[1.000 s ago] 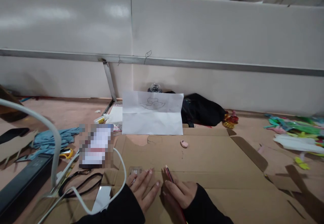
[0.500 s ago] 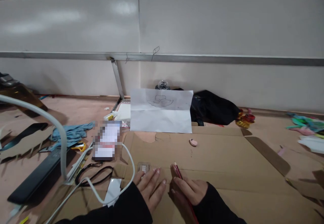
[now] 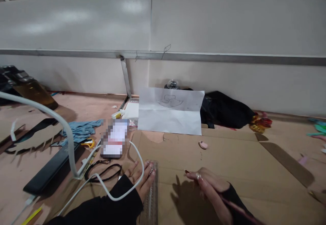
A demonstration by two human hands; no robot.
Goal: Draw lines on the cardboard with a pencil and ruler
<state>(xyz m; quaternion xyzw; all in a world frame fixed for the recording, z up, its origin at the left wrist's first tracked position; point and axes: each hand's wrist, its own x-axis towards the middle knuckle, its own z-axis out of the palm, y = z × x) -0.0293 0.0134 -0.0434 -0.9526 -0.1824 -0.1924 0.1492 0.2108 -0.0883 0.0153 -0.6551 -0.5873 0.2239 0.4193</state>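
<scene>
My left hand [image 3: 142,179] lies with its fingers spread, fingertips on the left edge and top of a clear ruler [image 3: 150,206] that runs up and down on flattened cardboard [image 3: 183,155]. My right hand [image 3: 212,191] is closed round a thin red pencil [image 3: 234,204], whose point sticks out past the fingertips toward the ruler. A shadow separates this hand from the ruler. Beyond both hands lies a pink eraser [image 3: 203,145]. Behind it a creased white sheet [image 3: 170,118] with a pencil outline leans upright.
A white cable [image 3: 112,198] loops over my left wrist. To the left are a phone [image 3: 115,140], a black strap [image 3: 102,170], a yellow-handled cutter [image 3: 89,143], blue gloves [image 3: 81,130] and a long black case [image 3: 51,167]. A black bundle [image 3: 226,111] lies by the back panel.
The view has turned left. My left hand has shifted left, uncovering much of the ruler. My right hand has drawn away to the right, and the pencil now slants more.
</scene>
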